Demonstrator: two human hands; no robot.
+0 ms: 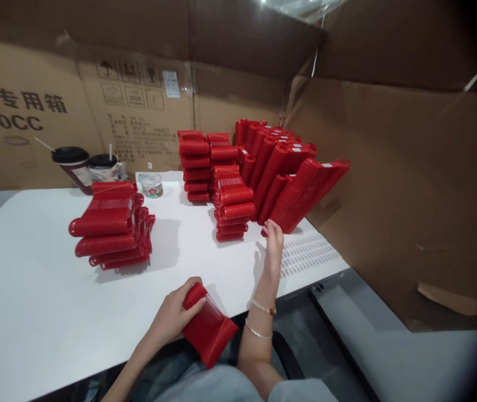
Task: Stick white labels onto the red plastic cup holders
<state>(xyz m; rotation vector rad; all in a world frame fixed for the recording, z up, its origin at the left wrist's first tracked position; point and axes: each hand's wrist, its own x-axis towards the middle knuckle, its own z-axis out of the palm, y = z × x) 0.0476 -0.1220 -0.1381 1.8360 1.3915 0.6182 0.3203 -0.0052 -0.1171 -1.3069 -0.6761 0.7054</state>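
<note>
Near the table's front edge, my left hand [180,307] is wrapped round a red plastic bundle [211,326], a stack of thin pieces with rounded, ridged ends and a band across it. The bundle is tilted, one end toward my lap. My right hand [274,237] reaches forward to the foot of the standing red bundles [292,192], fingers pressed together. Whether something small is between its fingertips is hidden. Under and beside that hand lies a white sheet of small printed labels [309,254]. Several standing bundles carry small white labels.
A pile of red bundles [110,226] lies at left, with more piles [232,204] at centre. Two lidded cups [71,164] with straws and a clear tape roll [151,185] stand behind. Cardboard walls [230,100] enclose the white table [54,312] at back and right.
</note>
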